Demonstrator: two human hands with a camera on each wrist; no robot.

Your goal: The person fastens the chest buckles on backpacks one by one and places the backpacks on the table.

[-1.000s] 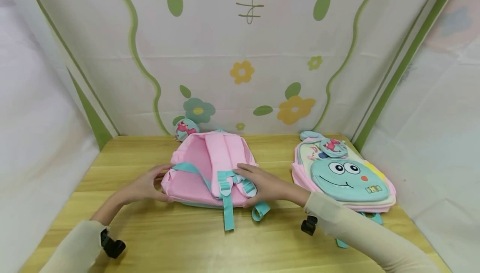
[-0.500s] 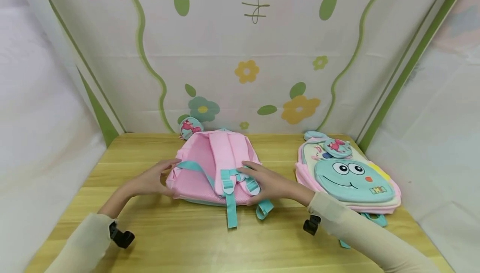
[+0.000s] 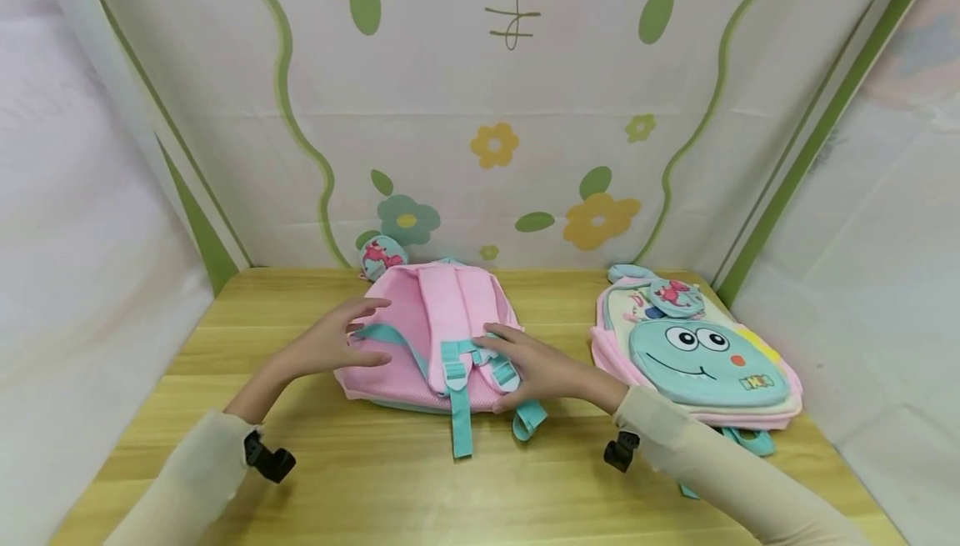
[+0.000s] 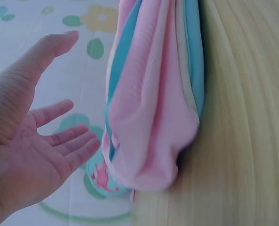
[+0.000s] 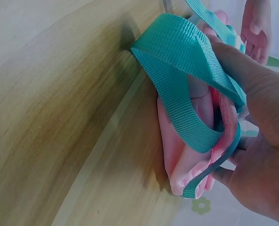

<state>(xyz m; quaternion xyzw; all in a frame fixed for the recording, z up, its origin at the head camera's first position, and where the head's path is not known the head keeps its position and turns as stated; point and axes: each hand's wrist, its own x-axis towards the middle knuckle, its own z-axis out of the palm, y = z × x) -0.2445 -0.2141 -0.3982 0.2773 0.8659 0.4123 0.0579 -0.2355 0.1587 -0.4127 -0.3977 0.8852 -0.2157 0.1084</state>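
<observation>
A pink backpack (image 3: 393,375) lies on the table with its back panel and shoulder straps upward. Turquoise webbing (image 3: 462,429) hangs from its strap buckles toward the front. My left hand (image 3: 333,346) hovers over the bag's left side, fingers and thumb spread; the left wrist view shows a gap between that hand and the pink side. At the lower right corner, my right hand (image 3: 543,373) grips the bag, fingers over the buckle area and thumb at the bottom edge. A turquoise strap loop (image 5: 170,52) stands out beside my right thumb. The bag's front is hidden underneath.
To the right lies a second backpack (image 3: 701,358), face up, with a turquoise smiling face pocket and a round charm (image 3: 675,296). Another round charm (image 3: 383,257) sits behind the pink bag. The wooden table (image 3: 337,479) is bounded by flower-print fabric walls (image 3: 450,71).
My left hand has let go of the bag's left edge and moved right, over the bag. My right hand keeps its place on the bag. The head view has shifted slightly.
</observation>
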